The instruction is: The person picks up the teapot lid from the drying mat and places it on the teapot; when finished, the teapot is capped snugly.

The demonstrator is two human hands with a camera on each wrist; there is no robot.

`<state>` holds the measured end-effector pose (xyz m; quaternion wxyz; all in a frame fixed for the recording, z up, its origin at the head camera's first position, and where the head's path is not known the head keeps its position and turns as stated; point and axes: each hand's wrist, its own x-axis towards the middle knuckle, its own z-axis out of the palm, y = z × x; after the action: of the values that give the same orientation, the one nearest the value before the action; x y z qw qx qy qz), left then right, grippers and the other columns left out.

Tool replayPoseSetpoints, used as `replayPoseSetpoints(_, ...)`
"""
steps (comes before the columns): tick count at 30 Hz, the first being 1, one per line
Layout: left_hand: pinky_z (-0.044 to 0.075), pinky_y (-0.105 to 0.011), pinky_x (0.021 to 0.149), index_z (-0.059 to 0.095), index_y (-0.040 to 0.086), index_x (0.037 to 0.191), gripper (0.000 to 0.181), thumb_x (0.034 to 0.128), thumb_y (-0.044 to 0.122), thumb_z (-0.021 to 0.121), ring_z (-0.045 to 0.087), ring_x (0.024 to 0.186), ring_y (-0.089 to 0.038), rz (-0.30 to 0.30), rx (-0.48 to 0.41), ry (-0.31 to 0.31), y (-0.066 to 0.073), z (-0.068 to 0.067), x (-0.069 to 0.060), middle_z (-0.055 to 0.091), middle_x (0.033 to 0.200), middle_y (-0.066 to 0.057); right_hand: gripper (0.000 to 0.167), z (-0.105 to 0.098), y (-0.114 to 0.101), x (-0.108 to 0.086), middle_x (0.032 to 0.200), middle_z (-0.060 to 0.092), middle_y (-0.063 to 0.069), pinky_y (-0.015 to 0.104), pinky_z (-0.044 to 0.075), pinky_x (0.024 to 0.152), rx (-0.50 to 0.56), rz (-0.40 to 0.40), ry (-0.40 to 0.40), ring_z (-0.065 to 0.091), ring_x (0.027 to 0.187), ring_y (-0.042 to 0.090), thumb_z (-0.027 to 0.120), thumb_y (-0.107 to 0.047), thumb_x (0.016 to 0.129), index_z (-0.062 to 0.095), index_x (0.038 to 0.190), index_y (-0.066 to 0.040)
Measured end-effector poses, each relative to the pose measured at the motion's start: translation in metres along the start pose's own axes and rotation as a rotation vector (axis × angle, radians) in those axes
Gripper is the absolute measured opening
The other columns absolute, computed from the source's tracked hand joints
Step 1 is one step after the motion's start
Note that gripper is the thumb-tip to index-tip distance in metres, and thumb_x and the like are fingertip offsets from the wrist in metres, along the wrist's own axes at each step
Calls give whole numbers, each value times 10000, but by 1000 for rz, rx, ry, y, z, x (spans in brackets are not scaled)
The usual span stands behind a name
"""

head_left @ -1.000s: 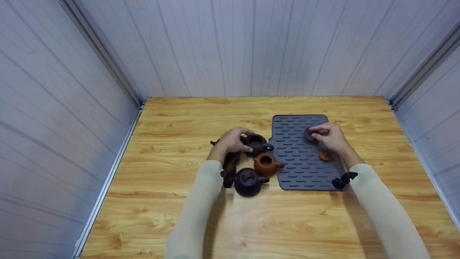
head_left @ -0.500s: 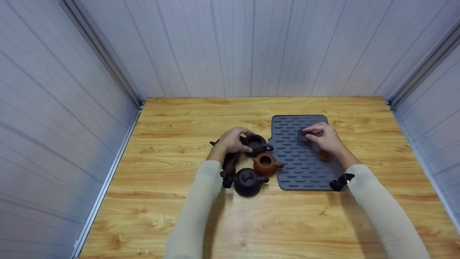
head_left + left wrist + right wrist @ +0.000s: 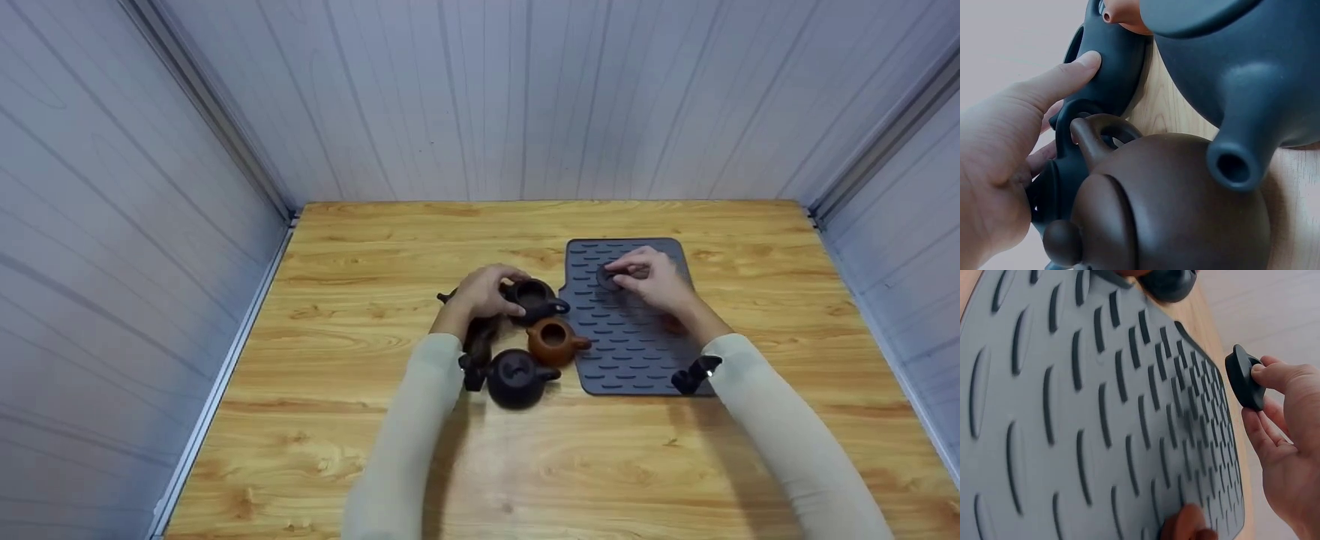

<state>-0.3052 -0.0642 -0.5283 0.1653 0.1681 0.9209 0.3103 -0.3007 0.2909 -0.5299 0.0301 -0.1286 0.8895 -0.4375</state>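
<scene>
My right hand pinches a dark lid above the grey mat; the right wrist view shows thumb and fingers on the lid. My left hand curls round the side of a black teapot whose top is uncovered; in the left wrist view the thumb presses on that pot. An orange-brown teapot, also uncovered, stands in front of it. Nearer still is a lidded black teapot. A brown lidded teapot and another black pot lie beneath the left hand and wrist.
An orange-brown lid rests on the mat, mostly hidden by the right wrist in the head view. The wooden table meets pale panelled walls at the back and sides.
My right hand has moved left across the mat with the dark lid, toward the pots. The left hand and the teapots have stayed where they were.
</scene>
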Motion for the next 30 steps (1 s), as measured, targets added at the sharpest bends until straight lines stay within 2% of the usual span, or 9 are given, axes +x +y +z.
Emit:
replayPoseSetpoints(3,458,-549,1310,681,285,1558,639,967,297,924,564,1574,-333,2,7,5,0,0,0,632,1661,-18,251,6,-8,3,1346,651,219,272,500,1008,17,-10,-16,635,1244,348,749,-111,1087,833,1315,-49)
replayPoseSetpoints(10,453,-550,1315,685,277,1556,640,964,291,928,562,1573,-343,12,17,7,0,0,0,619,1672,-33,235,18,-23,9,1328,663,220,246,519,995,24,-57,-39,656,1224,370,764,-119,1081,844,1293,-55)
replayPoseSetpoints(17,455,-553,1314,690,285,1552,636,963,294,929,561,1574,-347,8,15,4,0,0,2,608,1684,-31,235,29,-38,15,1339,654,205,285,516,987,33,-70,-63,644,1204,340,755,-112,1083,842,1295,-59)
replayPoseSetpoints(26,466,-531,1306,706,286,1534,623,955,302,935,561,1575,-336,8,24,15,-1,0,3,611,1682,-23,221,38,-57,22,1356,662,224,491,555,1036,52,-124,-108,656,1194,393,757,-67,1072,847,1273,-50)
replayPoseSetpoints(30,462,-520,1310,710,278,1532,626,950,297,939,567,1571,-329,19,24,19,-1,-1,3,623,1671,-30,221,43,-64,25,1351,659,230,497,569,1016,62,-132,-122,667,1177,392,762,-71,1070,849,1272,-49)
